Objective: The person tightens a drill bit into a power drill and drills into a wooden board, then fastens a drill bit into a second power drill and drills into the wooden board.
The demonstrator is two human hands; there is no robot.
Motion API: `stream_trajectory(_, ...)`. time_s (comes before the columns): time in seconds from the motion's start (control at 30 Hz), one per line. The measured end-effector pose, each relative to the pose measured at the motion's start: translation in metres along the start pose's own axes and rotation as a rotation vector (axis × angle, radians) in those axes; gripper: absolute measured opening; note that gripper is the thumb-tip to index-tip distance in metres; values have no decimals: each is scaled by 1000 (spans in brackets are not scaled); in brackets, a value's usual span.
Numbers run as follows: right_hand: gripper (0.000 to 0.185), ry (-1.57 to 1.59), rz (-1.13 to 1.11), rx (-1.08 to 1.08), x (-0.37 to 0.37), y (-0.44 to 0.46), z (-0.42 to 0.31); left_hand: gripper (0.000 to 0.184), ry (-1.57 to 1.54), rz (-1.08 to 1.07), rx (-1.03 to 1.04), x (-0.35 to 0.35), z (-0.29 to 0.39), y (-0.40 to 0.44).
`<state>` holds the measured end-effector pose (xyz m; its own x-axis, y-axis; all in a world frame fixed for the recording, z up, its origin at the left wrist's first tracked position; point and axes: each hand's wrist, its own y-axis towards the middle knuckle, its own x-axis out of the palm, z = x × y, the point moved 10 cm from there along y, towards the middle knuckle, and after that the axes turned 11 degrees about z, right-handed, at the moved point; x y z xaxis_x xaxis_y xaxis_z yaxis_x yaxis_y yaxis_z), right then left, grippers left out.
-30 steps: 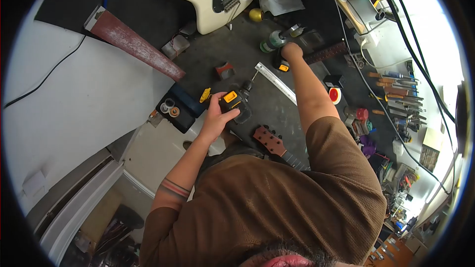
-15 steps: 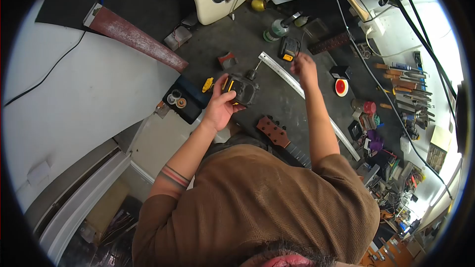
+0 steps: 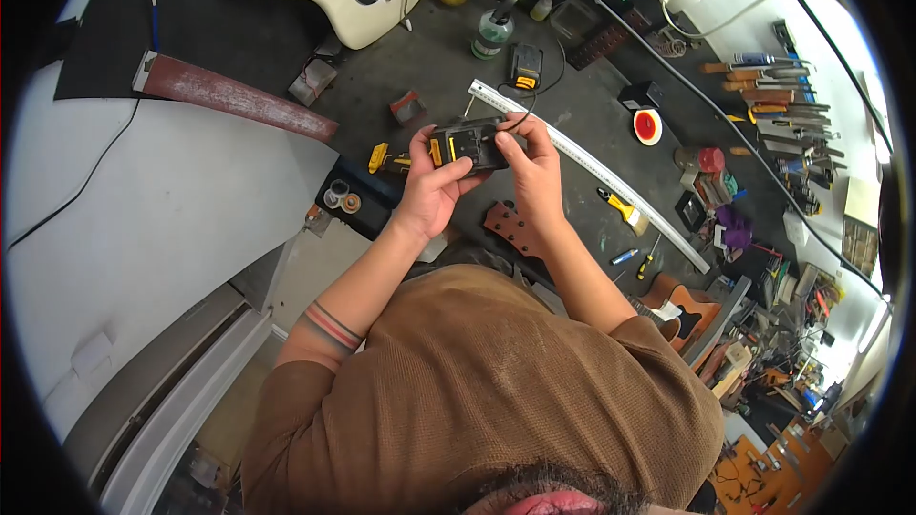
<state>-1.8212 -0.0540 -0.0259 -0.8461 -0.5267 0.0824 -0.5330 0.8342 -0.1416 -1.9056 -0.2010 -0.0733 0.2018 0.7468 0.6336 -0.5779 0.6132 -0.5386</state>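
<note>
My left hand [image 3: 431, 193] grips a black and yellow cordless drill [image 3: 466, 145], its base turned up toward me. A thin drill bit points away from it, toward the end of a metal ruler [image 3: 582, 157]. At the drill's right side, my right hand [image 3: 532, 172] pinches the end of a thin black cable [image 3: 536, 95] against the base; the plug itself is hidden by my fingers. Beyond my hands lies a black and yellow battery pack [image 3: 526, 67] on the bench. Below the drill, a brown guitar headstock [image 3: 512, 228] is partly covered by my right forearm.
A cream guitar body [image 3: 348, 0] lies at the back left, near a green-labelled bottle [image 3: 492, 34]. A reddish worn strip [image 3: 234, 100] extends left. A yellow-handled brush [image 3: 625, 210] and a screwdriver [image 3: 649, 257] lie at right. Chisels [image 3: 778, 95] hang on the wall.
My right hand has moved left from beside the battery pack to the drill, bringing the cable end with it. My left hand still holds the drill. The view has shifted slightly.
</note>
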Motion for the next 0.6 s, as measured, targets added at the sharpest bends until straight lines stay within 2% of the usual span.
stream_trajectory(0.13,15,-23,47,-66,-5,-6,-9,76,69,35,80,15,7,-9)
stream_trajectory(0.2,16,25,74,-14,-8,-12,-6,80,92,59,115,22,13,-14)
stream_trajectory(0.3,19,140,137,124,-13,-16,16,82,197,50,274,20,15,-14)
stream_trajectory(0.4,23,247,180,372,-15,-26,41,85,648,150,656,25,34,-30)
stream_trajectory(0.53,33,423,61,699,-2,-42,56,85,865,61,1073,42,47,-56)
stream_trajectory(0.6,35,398,-18,717,-5,-38,55,80,939,-22,1218,54,52,-65)
